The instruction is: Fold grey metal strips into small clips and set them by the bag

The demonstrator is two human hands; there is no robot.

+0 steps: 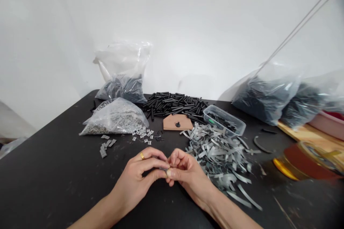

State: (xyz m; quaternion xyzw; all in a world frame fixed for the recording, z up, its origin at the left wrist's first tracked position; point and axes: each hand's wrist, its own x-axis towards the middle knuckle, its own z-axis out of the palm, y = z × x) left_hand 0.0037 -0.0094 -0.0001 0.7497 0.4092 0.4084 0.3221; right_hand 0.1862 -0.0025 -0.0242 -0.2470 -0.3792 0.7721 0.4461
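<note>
With the left hand (139, 175) and right hand (185, 171) pinched fingertip to fingertip on a small grey piece (164, 168) between them, low over the table (53, 171), it seems wise to keep both grips tight and work it slowly, the metal strips (220, 154) lying just right of the right hand.

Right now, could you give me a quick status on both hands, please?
Left hand and right hand pinched together on a small metal piece. Grey strip pile beside right hand. Nothing between them.
</note>
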